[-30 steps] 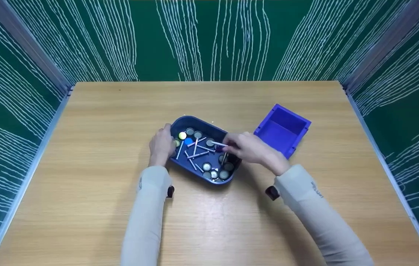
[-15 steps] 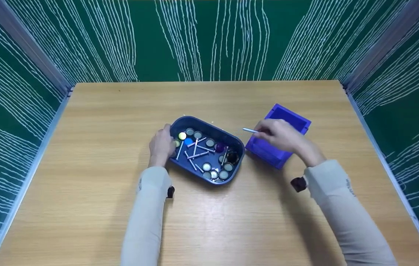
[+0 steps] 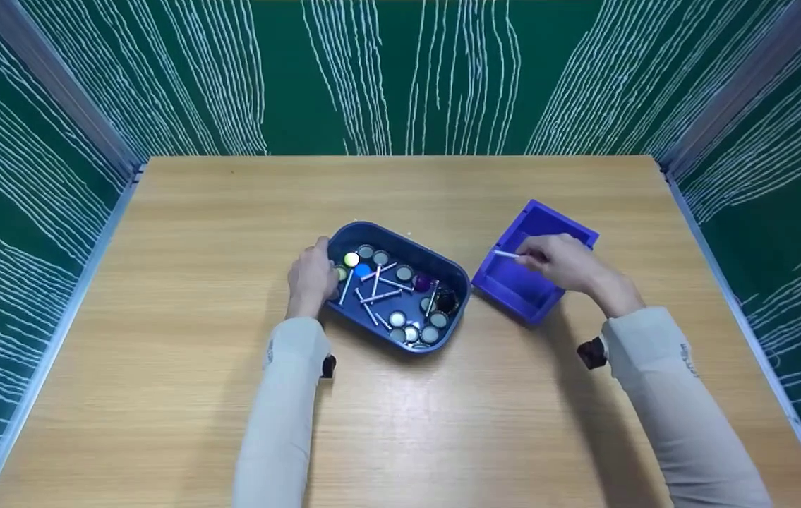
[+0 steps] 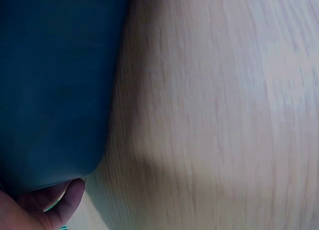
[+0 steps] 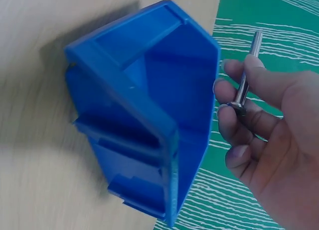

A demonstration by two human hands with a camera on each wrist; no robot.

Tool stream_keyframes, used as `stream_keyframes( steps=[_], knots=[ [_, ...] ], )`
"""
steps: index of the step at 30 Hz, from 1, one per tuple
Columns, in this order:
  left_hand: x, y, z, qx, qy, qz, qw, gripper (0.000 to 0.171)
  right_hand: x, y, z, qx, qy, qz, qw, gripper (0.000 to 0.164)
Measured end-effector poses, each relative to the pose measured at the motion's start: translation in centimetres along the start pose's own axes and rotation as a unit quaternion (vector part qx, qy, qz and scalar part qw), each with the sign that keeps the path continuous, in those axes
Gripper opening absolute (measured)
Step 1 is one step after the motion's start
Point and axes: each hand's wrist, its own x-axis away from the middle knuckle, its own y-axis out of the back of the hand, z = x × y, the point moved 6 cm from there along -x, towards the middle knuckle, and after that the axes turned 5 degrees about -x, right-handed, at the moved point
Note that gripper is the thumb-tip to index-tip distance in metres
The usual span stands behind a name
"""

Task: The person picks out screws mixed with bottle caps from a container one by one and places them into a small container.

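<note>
My right hand [image 3: 569, 264] pinches a metal bolt [image 5: 242, 85] between thumb and fingers, its head toward the palm side. In the head view, hand and bolt are over a purple-blue plastic bin [image 3: 513, 300], whose stepped outer side shows in the right wrist view. My left hand [image 3: 312, 276] grips the left end of a dark blue tub [image 3: 411, 248]; in the left wrist view its fingers curl at the tub's corner. Inside the tub lie several bolts [image 3: 381, 297] and several round grey caps [image 3: 397, 319], plus yellow [image 3: 351, 259], blue [image 3: 363, 270] and purple [image 3: 422, 282] round pieces.
Both containers sit on a wooden table [image 3: 400, 423], the bin just right of the tub, their near corners almost touching. Green panels [image 3: 287, 77] with white wavy lines enclose the back and sides. Both sleeves carry small dark wrist cameras [image 3: 591, 353].
My right hand has carried the bolt from above the tub's right side rightward to over the bin. The left hand stays on the tub. Tub and bin look unmoved on the table.
</note>
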Motion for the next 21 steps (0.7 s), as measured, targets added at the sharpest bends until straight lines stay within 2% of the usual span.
stream_keyframes(
  steps=[5, 14, 21],
  knots=[
    [-0.1, -0.1, 0.2, 0.011, 0.001, 0.0, 0.9999, 0.05, -0.1, -0.8, -0.7, 0.018, -0.023, 0.011, 1.0, 0.022],
    [-0.1, 0.0, 0.1, 0.014, 0.001, -0.004, 0.9999, 0.049, -0.4, -2.5, -1.7, 0.075, -0.026, 0.009, 0.997, 0.02],
    [0.0, 0.0, 0.1, 0.021, 0.005, -0.003, 0.9998, 0.052, -0.5, -2.7, -1.9, 0.081, -0.035, 0.007, 0.996, 0.017]
  ],
)
